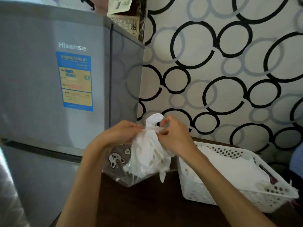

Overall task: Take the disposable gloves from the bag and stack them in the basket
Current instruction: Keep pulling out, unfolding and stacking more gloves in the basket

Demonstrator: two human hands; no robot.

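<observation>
Hands (121, 133) pinch gloves (148, 154) beside basket (193, 189).

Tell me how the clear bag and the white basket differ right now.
The clear bag is soft, see-through film, printed with small cartoons; the white basket is rigid, opaque, perforated plastic. The bag is held up, with the left hand and right hand gripping its top; the basket sits untouched on the dark table. Both hold white gloves.
</observation>
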